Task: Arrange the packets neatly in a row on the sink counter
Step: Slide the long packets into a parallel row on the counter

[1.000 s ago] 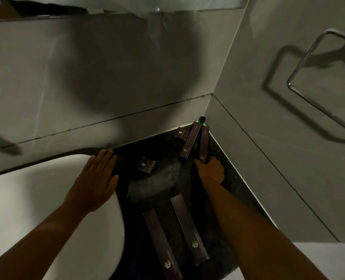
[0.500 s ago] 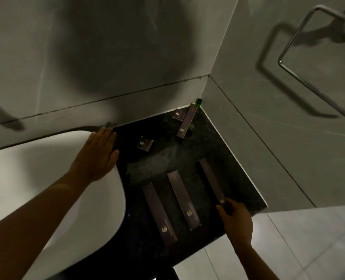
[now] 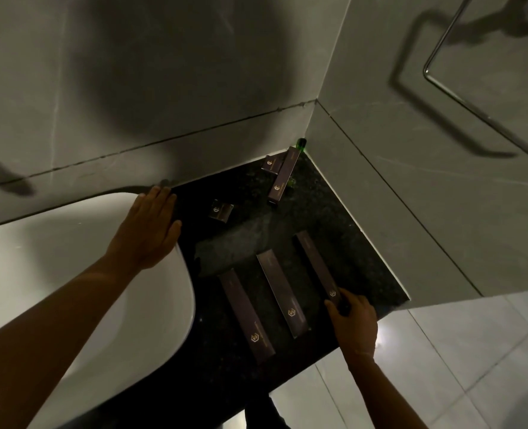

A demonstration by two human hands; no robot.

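The right hand [image 3: 354,323] is seen at the near end of the third long dark-brown cardboard packet [image 3: 317,267], its fingers [image 3: 334,306] closed lightly about that end, which lies close to the front edge of the black speckled stone tabletop [image 3: 343,212]. The packet's long axis runs away from the fingers towards the wall, roughly parallel to the two long packets already laid to its left, the middle one [image 3: 283,294] and the leftmost one [image 3: 245,315].

The left hand [image 3: 151,230] is laid flat and open on the rim of the white ceramic basin [image 3: 70,274], holding nothing.

Still unsorted, by judgement: a fourth long packet [image 3: 283,176] lies tilted near the back corner, resting over a small square packet [image 3: 270,164], with a green-capped item [image 3: 301,144] behind (its nature cannot be told). Another small square packet [image 3: 221,209] lies apart, nearer the left hand. Nothing stands between the right hand and the corner group.
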